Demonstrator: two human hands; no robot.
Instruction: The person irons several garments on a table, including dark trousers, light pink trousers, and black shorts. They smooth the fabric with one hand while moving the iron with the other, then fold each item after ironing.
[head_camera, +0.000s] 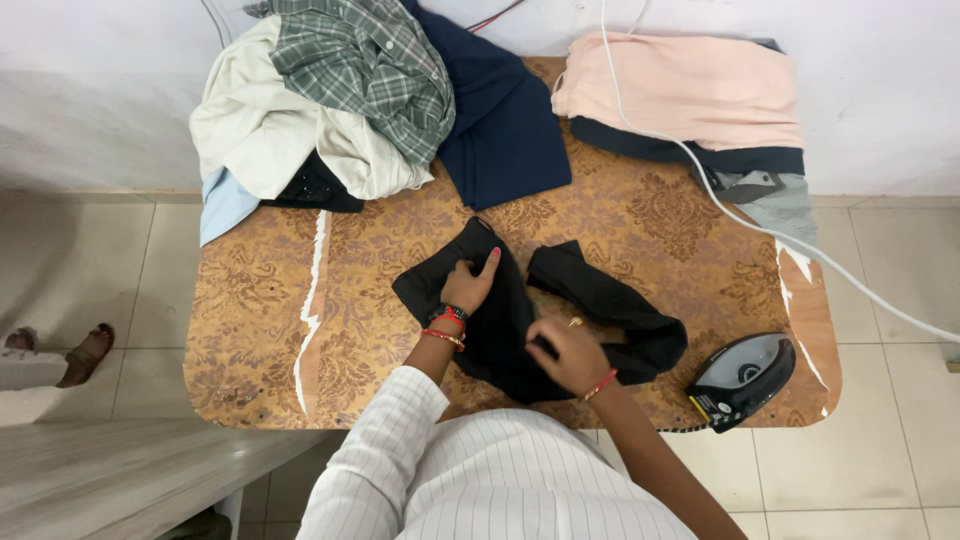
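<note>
Here, nearest the camera, the right hand (567, 352) pinches a fold of the black garment (520, 320), fingers curled closed on the cloth, though exactly how much it grasps is hard to see. Just beyond, the left hand (470, 284) lies open and flat on the same garment, pressing it to the patterned brown table (250, 330). A dark iron (742, 378) rests at the table's near right edge, its white cord (700, 170) trailing back. Farther off sit a folded pink stack (690, 90) and a heap with a green checked shirt (365, 65).
</note>
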